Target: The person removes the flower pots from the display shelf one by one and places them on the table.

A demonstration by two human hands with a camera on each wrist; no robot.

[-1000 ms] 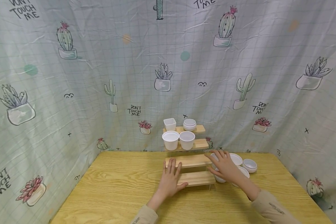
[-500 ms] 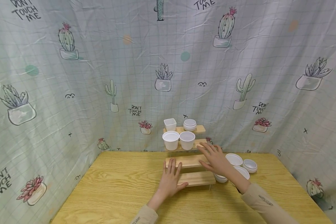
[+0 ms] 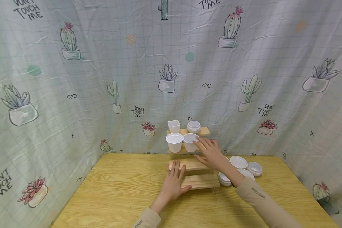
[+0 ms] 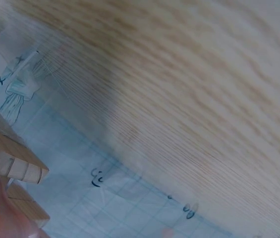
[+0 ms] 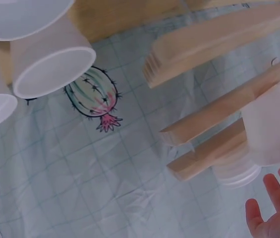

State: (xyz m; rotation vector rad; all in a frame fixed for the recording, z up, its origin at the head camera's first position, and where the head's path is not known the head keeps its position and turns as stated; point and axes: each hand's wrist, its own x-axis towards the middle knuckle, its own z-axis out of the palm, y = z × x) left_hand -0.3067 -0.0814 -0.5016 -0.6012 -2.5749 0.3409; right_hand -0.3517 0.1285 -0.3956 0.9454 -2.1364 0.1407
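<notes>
A tiered wooden stand (image 3: 200, 181) with several steps stands on the table. My left hand (image 3: 172, 185) lies against the left end of its two lower steps, fingers straight, thumb stretched along the front. In the left wrist view, part of that hand (image 4: 1, 213) shows beside the board ends (image 4: 28, 166). My right hand (image 3: 212, 155) reaches over the stand with fingers spread, fingertips right at the rim of a white round cup (image 3: 189, 147) on the second step from the top. In the right wrist view the fingers (image 5: 276, 193) stand just apart from that cup (image 5: 273, 129).
Another white cup (image 3: 175, 147) stands left of it. On the top step are a square white pot (image 3: 174, 127) and a small round pot (image 3: 193, 128). Several white pots, including a wide one (image 3: 238, 162) and a low one (image 3: 254, 169), sit right of the stand. A curtain (image 3: 148, 79) hangs behind.
My right hand has moved left and up, from the pots on the table across the stand to the right cup. My left hand has stayed in place.
</notes>
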